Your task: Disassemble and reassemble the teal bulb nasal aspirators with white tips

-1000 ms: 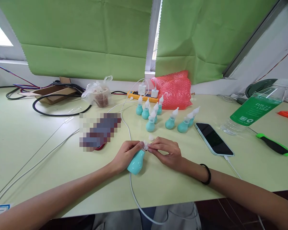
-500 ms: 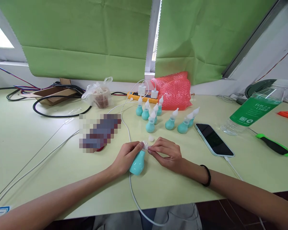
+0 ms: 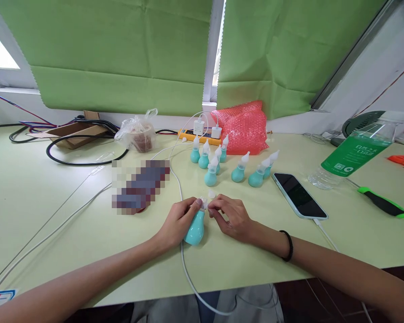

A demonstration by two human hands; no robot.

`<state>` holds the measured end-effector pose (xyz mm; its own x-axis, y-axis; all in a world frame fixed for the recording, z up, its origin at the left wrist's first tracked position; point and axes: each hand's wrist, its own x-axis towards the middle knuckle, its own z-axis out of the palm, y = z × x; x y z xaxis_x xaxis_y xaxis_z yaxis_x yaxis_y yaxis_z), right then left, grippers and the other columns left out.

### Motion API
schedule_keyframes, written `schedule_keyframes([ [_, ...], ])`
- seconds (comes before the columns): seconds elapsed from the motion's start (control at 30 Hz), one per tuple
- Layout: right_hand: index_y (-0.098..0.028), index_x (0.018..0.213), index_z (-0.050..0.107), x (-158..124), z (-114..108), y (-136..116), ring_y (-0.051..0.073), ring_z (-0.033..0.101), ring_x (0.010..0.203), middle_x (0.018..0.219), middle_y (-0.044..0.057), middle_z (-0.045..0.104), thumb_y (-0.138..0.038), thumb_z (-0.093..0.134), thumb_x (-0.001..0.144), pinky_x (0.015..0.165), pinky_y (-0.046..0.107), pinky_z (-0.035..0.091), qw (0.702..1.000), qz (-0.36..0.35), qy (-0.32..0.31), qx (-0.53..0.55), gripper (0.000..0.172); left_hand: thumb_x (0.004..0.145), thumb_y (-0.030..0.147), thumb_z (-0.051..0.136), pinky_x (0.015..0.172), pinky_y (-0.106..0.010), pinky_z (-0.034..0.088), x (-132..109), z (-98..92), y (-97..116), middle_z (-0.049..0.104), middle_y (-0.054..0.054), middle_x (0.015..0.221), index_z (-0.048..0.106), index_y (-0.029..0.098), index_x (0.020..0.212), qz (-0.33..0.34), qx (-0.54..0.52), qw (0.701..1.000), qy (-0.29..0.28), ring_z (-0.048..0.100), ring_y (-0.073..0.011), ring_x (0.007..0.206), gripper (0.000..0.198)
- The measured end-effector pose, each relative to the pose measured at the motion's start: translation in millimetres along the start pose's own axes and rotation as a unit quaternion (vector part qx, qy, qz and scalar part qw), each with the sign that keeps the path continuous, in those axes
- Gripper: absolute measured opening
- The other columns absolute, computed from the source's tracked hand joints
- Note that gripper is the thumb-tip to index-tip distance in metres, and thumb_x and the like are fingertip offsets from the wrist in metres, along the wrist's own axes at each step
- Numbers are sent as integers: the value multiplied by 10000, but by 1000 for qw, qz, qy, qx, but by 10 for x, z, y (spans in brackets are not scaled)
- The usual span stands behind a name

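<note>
My left hand (image 3: 179, 220) is closed around the neck of a teal nasal aspirator bulb (image 3: 195, 229), whose round end points down toward me. A clear collar (image 3: 204, 202) tops the bulb beside my left thumb. From the right, my right hand (image 3: 233, 216) pinches at the side of that collar. Its fingertips are pressed together, and what lies between them is too small to make out. Just behind the fingers a small whitish cap (image 3: 212, 194) sits on the table, partly covered. Farther back stand several teal aspirators with clear pointed tips, among them a nearby aspirator (image 3: 210, 177).
To the right lie a phone (image 3: 300, 195) on a charging cable and a screwdriver (image 3: 384, 202), with a green-labelled bottle (image 3: 357, 152) behind. Red bubble wrap (image 3: 245, 130) and a power strip (image 3: 202, 137) are at the back. A white cable (image 3: 185, 264) runs under the bulb.
The fingers of my right hand have curled in more at the collar, and the hand has shifted slightly. In my left hand the bulb has tilted a little to the right.
</note>
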<state>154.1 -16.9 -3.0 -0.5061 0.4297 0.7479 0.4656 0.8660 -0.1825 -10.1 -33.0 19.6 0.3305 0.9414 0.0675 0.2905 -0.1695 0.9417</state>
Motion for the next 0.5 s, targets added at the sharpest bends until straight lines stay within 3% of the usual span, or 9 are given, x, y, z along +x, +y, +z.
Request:
schedule_keyframes([
  [0.17,-177,840,430,16,-44,-2,55,438,418,511,-55,477,-157,371,825,467,175,374,984,102,-70,129,64,810,439,351,499,-224,323,10,-17,9,392,26,563,426,147,652,-27,-68,997,-22,400,-102,535,341],
  [0.33,-174,801,417,66,-122,21,46,351,356,407,-96,388,-215,388,827,451,181,346,952,178,-100,230,57,796,464,367,486,-226,349,2,-23,20,480,13,554,434,146,675,-51,-114,992,-35,461,-110,509,347],
  [0.4,-172,798,417,98,-154,34,47,342,354,394,-97,380,-245,401,827,433,181,332,926,216,-117,287,81,790,471,377,486,-226,359,-2,-20,20,498,12,551,437,147,679,-55,-127,990,-31,473,-111,502,347],
  [0.5,-174,822,418,137,-186,68,43,309,325,377,-105,375,-293,415,825,379,171,297,864,270,-170,389,120,780,476,393,483,-224,369,-5,-15,19,512,13,549,443,148,687,-55,-143,988,-32,484,-111,495,345],
])
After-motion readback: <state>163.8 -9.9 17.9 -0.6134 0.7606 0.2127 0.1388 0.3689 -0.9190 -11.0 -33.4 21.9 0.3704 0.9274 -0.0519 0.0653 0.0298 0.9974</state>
